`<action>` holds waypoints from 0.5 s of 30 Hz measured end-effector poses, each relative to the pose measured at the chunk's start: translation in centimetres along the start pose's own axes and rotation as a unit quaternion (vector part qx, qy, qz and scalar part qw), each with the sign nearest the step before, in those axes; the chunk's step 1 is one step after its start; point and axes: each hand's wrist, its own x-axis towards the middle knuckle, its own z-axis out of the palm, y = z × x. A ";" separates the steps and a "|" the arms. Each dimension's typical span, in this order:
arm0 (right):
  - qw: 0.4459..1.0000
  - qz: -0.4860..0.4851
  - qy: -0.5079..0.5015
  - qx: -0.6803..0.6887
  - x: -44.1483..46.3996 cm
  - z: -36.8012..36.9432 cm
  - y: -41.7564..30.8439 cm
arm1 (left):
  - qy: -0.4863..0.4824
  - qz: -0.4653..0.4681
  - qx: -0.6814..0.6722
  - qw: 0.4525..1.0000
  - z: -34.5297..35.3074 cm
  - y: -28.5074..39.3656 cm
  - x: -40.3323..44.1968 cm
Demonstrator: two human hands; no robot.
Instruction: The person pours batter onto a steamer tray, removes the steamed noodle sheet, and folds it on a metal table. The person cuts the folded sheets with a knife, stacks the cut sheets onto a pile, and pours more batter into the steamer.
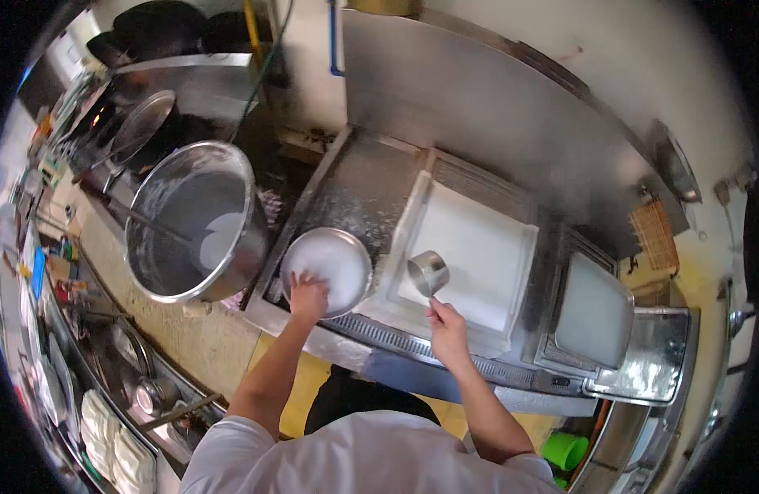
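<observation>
My left hand (308, 296) is over the near left rim of a round metal bowl (365, 247) holding a white substance (326, 262). Its fingers are apart and reach inside; haze blurs their tips, so whether they touch the contents is unclear. In my right hand (447, 329) is the handle of a small metal dipper (429, 272). The dipper's cup is above a flat white sheet (470, 247) in a pale square frame (521, 272), right of the bowl. What is inside the cup cannot be made out.
A large metal pot (248, 181) with a long handle in it stands left of the steel worktop (371, 165). A white-topped tray (593, 313) lies to the right, beside a shiny metal pan (655, 350). A green bucket (565, 450) is low right. Steam drifts along the back panel (478, 90).
</observation>
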 end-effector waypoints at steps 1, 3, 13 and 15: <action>0.998 0.042 -0.035 0.042 0.4 1.9 -0.5 | 0.007 -0.008 -0.041 0.999 -0.8 -0.5 -0.8; 0.978 0.129 -0.106 0.122 1.4 5.8 -1.7 | 0.023 -0.023 -0.121 0.992 -2.2 -0.7 -2.6; 0.867 0.291 -0.224 0.337 4.9 22.3 2.2 | 0.190 0.003 -0.233 0.954 -7.0 0.3 -12.6; 0.883 0.295 -0.214 0.297 4.1 22.8 2.4 | 0.180 -0.007 -0.238 0.954 -7.1 0.8 -13.9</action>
